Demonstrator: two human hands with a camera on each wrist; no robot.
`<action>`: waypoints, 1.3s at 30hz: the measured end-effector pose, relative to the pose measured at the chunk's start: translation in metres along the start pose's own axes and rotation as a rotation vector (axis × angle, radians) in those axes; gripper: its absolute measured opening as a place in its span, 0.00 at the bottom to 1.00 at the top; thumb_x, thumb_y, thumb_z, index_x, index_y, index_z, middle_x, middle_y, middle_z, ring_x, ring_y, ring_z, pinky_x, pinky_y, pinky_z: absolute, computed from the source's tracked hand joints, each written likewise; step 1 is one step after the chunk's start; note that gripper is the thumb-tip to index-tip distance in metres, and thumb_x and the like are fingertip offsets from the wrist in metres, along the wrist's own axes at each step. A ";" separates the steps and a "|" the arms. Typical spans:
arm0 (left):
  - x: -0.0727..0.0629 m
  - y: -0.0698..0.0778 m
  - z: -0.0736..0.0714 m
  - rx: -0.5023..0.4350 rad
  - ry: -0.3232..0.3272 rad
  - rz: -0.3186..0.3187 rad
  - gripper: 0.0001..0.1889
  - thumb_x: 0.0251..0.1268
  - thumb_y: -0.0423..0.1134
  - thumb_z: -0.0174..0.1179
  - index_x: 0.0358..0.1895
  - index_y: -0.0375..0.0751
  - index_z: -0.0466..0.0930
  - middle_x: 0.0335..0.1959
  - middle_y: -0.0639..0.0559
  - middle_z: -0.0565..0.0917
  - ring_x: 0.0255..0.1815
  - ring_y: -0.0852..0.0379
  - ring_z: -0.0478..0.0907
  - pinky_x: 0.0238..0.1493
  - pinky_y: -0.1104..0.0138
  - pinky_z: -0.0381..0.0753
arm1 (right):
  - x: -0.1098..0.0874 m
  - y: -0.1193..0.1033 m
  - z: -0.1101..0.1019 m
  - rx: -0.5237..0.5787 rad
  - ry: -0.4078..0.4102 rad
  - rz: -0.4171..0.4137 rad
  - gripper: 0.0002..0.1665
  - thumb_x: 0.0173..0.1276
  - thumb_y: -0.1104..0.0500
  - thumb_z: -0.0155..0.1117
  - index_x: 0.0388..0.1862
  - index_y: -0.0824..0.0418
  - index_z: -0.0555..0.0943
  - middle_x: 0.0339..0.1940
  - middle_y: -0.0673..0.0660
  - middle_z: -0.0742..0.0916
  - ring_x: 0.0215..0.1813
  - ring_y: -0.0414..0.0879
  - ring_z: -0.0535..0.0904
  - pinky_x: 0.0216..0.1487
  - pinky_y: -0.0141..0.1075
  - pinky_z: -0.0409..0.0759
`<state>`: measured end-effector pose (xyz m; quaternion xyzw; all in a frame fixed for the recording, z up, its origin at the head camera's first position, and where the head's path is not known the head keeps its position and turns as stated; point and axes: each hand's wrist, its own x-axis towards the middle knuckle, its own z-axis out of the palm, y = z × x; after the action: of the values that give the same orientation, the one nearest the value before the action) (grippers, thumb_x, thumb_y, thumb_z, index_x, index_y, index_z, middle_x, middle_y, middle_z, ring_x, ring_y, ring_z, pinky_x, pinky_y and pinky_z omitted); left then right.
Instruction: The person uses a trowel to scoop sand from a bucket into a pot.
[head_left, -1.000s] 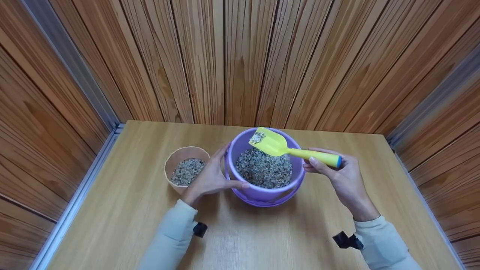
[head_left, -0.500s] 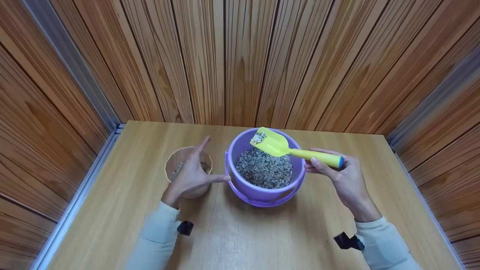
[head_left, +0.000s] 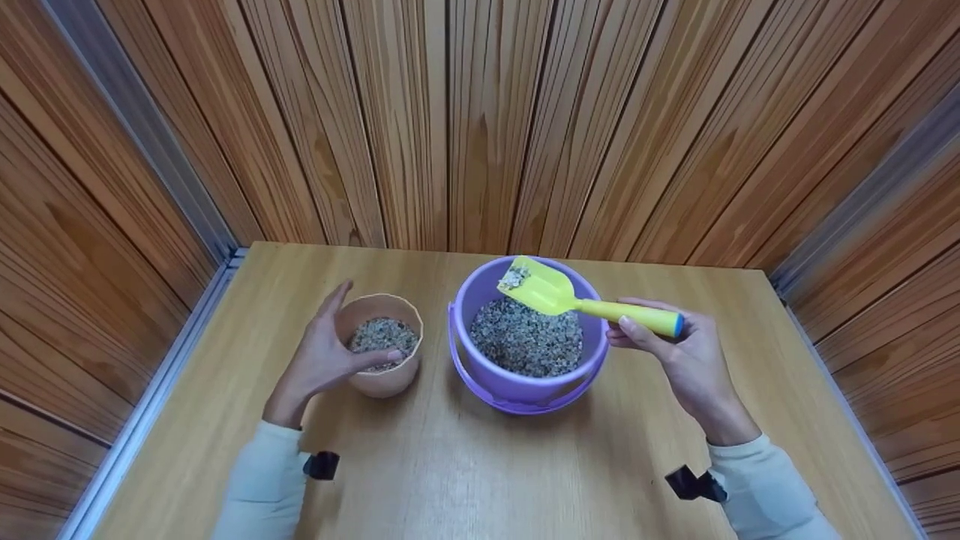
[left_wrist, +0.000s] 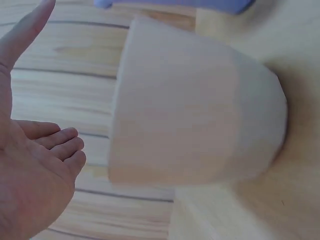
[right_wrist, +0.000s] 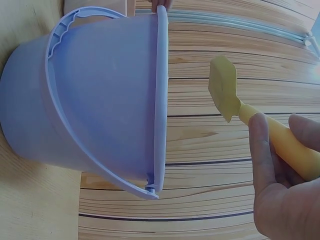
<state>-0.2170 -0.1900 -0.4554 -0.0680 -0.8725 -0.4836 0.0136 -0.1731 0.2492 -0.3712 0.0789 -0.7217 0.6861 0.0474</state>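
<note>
Holding a yellow toy shovel (head_left: 555, 294) by its blue-tipped handle, my right hand (head_left: 690, 360) keeps the blade above the purple bucket (head_left: 529, 388). A little light-coloured grit lies near the blade's tip. Grey gravel (head_left: 525, 341) covers the bucket's inside. To the left of the bucket stands a peach-coloured plant pot (head_left: 386, 384) with similar gravel in it. My left hand (head_left: 315, 358) is at the pot's left side, fingers spread and thumb extended above the near rim. In the left wrist view a gap shows between that hand and the pot (left_wrist: 185, 105).
Both containers stand on a light wooden table (head_left: 450, 472). Wooden-plank walls (head_left: 484, 135) rise behind it and at the sides, with a metal rail (head_left: 161, 397) along the left edge. The bucket's handle (right_wrist: 75, 130) hangs down against its side.
My left hand has let go of the bucket's rim and moved left across the pot to its far left side. The pot has shifted slightly right. The shovel is nearly still.
</note>
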 end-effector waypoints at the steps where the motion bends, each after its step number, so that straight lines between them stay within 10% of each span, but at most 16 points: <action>1: -0.002 -0.004 -0.001 0.006 -0.002 -0.016 0.67 0.43 0.59 0.81 0.83 0.47 0.44 0.83 0.44 0.49 0.81 0.38 0.46 0.76 0.37 0.51 | 0.000 0.000 0.000 -0.003 0.000 0.002 0.20 0.72 0.68 0.65 0.59 0.78 0.78 0.47 0.71 0.87 0.43 0.55 0.89 0.50 0.45 0.85; 24: -0.012 -0.046 0.004 -0.065 -0.049 -0.153 0.71 0.42 0.58 0.82 0.83 0.39 0.41 0.82 0.38 0.47 0.82 0.36 0.42 0.77 0.39 0.47 | 0.006 -0.002 0.025 0.034 -0.060 -0.018 0.17 0.71 0.71 0.63 0.58 0.75 0.81 0.44 0.70 0.88 0.41 0.55 0.89 0.50 0.46 0.86; 39: -0.014 -0.046 0.004 -0.100 -0.033 -0.205 0.70 0.42 0.56 0.83 0.83 0.42 0.40 0.83 0.41 0.46 0.82 0.38 0.40 0.78 0.39 0.44 | 0.023 0.001 0.092 0.010 -0.211 -0.027 0.20 0.70 0.66 0.68 0.58 0.75 0.81 0.43 0.70 0.88 0.42 0.60 0.88 0.47 0.47 0.87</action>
<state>-0.2091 -0.2120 -0.4975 0.0132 -0.8497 -0.5243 -0.0538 -0.1925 0.1564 -0.3734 0.1607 -0.7179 0.6770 -0.0203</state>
